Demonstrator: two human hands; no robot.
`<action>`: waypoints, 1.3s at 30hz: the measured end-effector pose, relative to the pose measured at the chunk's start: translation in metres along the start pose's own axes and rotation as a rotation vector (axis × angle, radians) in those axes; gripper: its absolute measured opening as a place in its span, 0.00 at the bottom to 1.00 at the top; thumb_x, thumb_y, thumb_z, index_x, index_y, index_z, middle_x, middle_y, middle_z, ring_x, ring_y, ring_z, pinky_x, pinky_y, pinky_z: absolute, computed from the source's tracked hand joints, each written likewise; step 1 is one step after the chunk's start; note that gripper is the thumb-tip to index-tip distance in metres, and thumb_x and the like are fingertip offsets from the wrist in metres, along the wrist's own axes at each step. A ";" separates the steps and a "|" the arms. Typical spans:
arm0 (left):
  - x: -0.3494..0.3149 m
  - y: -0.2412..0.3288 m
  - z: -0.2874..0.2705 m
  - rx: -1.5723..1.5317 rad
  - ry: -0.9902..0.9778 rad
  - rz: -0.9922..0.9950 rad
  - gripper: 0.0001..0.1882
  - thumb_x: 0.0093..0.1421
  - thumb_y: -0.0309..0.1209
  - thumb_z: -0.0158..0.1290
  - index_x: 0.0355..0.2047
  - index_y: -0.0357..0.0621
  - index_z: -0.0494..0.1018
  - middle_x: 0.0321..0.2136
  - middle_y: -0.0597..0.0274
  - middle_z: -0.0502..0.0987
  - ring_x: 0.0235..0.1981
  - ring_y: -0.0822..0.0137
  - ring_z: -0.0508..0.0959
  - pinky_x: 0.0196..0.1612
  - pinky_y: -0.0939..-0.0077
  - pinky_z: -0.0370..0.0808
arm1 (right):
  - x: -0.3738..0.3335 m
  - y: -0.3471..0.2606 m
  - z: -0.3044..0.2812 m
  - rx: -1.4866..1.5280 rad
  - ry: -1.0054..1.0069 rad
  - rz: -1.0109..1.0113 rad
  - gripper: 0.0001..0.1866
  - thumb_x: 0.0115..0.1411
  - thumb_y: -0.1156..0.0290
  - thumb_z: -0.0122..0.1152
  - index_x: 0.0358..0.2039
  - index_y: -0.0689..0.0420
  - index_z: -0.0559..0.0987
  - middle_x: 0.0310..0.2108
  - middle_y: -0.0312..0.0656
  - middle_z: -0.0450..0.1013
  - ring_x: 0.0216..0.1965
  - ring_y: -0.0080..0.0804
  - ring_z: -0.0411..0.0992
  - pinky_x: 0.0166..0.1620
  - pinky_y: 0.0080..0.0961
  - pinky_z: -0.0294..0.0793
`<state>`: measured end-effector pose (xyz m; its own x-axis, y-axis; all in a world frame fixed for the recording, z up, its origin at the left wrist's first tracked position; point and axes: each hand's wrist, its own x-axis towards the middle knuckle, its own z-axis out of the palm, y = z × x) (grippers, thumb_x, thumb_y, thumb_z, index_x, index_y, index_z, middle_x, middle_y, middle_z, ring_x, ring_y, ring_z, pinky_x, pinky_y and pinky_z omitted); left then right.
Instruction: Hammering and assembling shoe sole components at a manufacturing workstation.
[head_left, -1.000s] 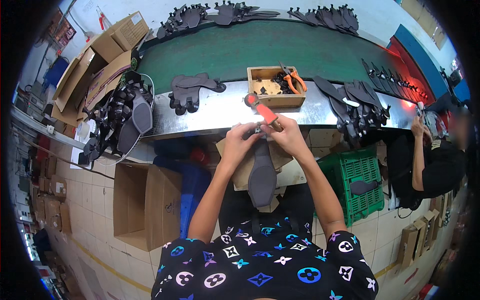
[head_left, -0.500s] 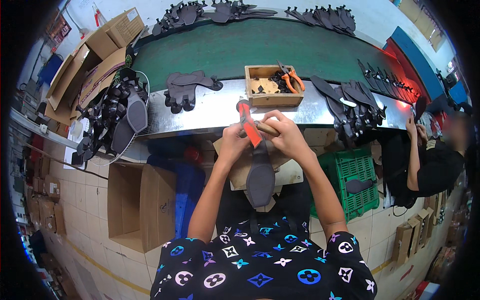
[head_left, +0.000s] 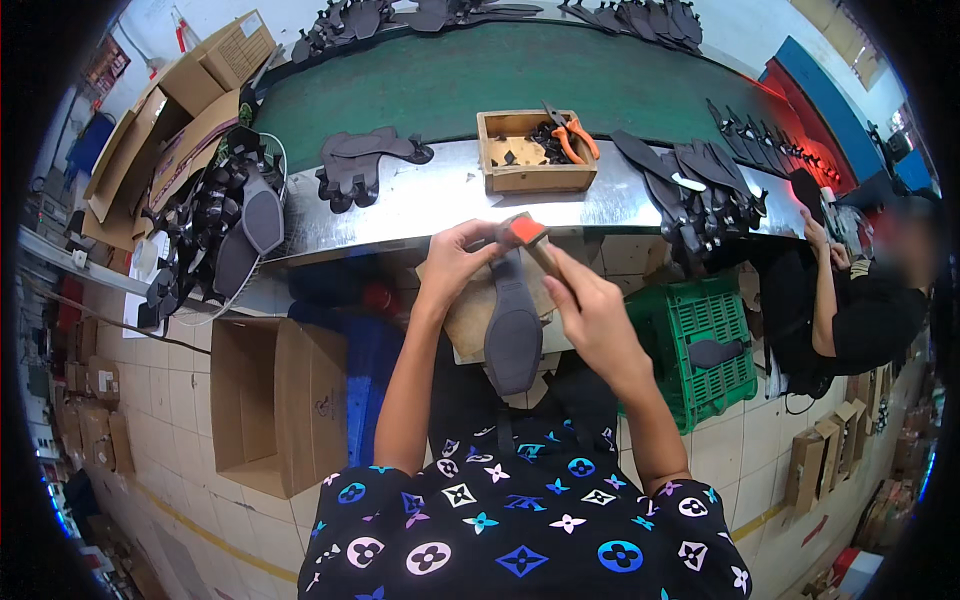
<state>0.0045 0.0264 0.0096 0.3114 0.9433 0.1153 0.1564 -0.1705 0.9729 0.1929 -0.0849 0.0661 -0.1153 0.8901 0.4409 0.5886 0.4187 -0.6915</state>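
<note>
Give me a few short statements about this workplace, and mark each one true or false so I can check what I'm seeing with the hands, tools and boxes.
1. The right hand grips a hammer by its handle. True.
2. The left hand hangs down at the person's side. False: it is raised in front, near the narrow end of the dark sole, close to the hammer's head.
3. The orange-handled pliers rest in the wooden box. True.
4. The crate to the person's right is yellow. False: it is a green crate.
5. An open cardboard box stands to the person's left. True.
</note>
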 end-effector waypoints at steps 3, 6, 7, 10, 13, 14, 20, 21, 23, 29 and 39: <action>0.000 -0.012 -0.010 0.009 -0.095 -0.009 0.45 0.53 0.36 0.67 0.67 0.40 0.56 0.46 0.53 0.81 0.51 0.65 0.78 0.57 0.68 0.70 | 0.007 -0.055 -0.038 -0.001 0.065 0.066 0.20 0.64 0.79 0.56 0.57 0.64 0.71 0.44 0.56 0.75 0.45 0.53 0.76 0.46 0.36 0.75; -0.003 -0.018 -0.009 0.525 -0.044 0.146 0.55 0.51 0.43 0.67 0.70 0.40 0.45 0.54 0.58 0.77 0.61 0.57 0.70 0.67 0.50 0.55 | -0.003 -0.069 -0.044 0.015 0.235 -0.088 0.19 0.64 0.78 0.54 0.56 0.64 0.73 0.52 0.52 0.75 0.52 0.43 0.76 0.51 0.29 0.76; 0.000 -0.014 -0.008 0.510 -0.070 0.136 0.58 0.50 0.46 0.67 0.70 0.41 0.41 0.55 0.62 0.76 0.64 0.55 0.65 0.67 0.44 0.46 | -0.004 -0.053 -0.037 -0.022 0.178 -0.147 0.19 0.64 0.77 0.55 0.55 0.65 0.73 0.49 0.55 0.75 0.50 0.47 0.76 0.47 0.32 0.77; -0.001 -0.019 -0.010 0.581 -0.085 0.110 0.61 0.50 0.50 0.66 0.71 0.41 0.38 0.57 0.66 0.74 0.67 0.55 0.61 0.68 0.37 0.38 | 0.002 -0.003 0.013 -0.071 0.023 0.059 0.18 0.64 0.77 0.55 0.55 0.65 0.73 0.47 0.57 0.75 0.47 0.51 0.77 0.44 0.35 0.77; 0.003 -0.025 -0.017 0.608 -0.069 0.115 0.59 0.50 0.52 0.64 0.71 0.42 0.40 0.57 0.67 0.74 0.68 0.57 0.60 0.68 0.36 0.36 | 0.016 -0.032 -0.019 -0.054 0.084 -0.010 0.18 0.64 0.77 0.55 0.54 0.67 0.72 0.45 0.58 0.76 0.45 0.54 0.76 0.44 0.36 0.77; 0.000 -0.024 -0.013 0.534 -0.088 0.127 0.58 0.50 0.53 0.64 0.71 0.43 0.41 0.57 0.67 0.75 0.68 0.57 0.60 0.68 0.36 0.35 | 0.016 -0.053 -0.034 -0.021 0.183 -0.056 0.18 0.64 0.75 0.56 0.53 0.67 0.72 0.38 0.55 0.76 0.36 0.51 0.76 0.39 0.33 0.76; -0.007 -0.003 -0.016 0.739 -0.071 0.166 0.34 0.52 0.52 0.62 0.59 0.56 0.72 0.56 0.67 0.75 0.67 0.57 0.61 0.68 0.35 0.32 | -0.007 0.002 0.011 0.026 0.078 0.099 0.14 0.63 0.79 0.55 0.50 0.65 0.73 0.26 0.46 0.73 0.24 0.32 0.73 0.30 0.30 0.72; -0.003 -0.008 -0.014 0.738 -0.097 0.125 0.24 0.54 0.50 0.60 0.49 0.58 0.80 0.54 0.69 0.77 0.67 0.57 0.61 0.68 0.32 0.30 | 0.002 0.006 0.001 0.025 0.078 0.060 0.14 0.63 0.79 0.55 0.50 0.65 0.73 0.26 0.46 0.73 0.24 0.32 0.73 0.30 0.30 0.72; 0.002 -0.019 -0.020 0.740 -0.066 0.363 0.18 0.56 0.43 0.61 0.44 0.52 0.82 0.50 0.62 0.79 0.60 0.55 0.72 0.67 0.42 0.54 | -0.003 -0.018 -0.016 -0.036 0.072 0.039 0.20 0.61 0.79 0.58 0.55 0.63 0.73 0.38 0.54 0.77 0.34 0.47 0.79 0.36 0.35 0.76; -0.052 0.049 -0.008 0.201 -0.369 0.297 0.07 0.56 0.28 0.60 0.33 0.36 0.78 0.29 0.50 0.79 0.26 0.56 0.78 0.27 0.70 0.72 | 0.008 0.018 -0.004 -0.225 0.040 -0.022 0.20 0.62 0.75 0.59 0.54 0.62 0.73 0.32 0.50 0.75 0.29 0.43 0.76 0.33 0.34 0.75; -0.135 0.107 0.000 -0.512 -0.459 -0.321 0.13 0.65 0.33 0.52 0.35 0.34 0.80 0.28 0.63 0.71 0.34 0.73 0.72 0.40 0.78 0.66 | 0.013 -0.011 -0.037 0.623 -0.660 -0.018 0.22 0.60 0.56 0.63 0.44 0.63 0.80 0.38 0.48 0.78 0.38 0.40 0.77 0.43 0.32 0.75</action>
<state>-0.0208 -0.1195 0.0976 0.7004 0.6917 -0.1758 -0.1142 0.3518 0.9291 0.2151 -0.0845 0.1007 -0.6680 0.7245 0.1700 0.0650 0.2844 -0.9565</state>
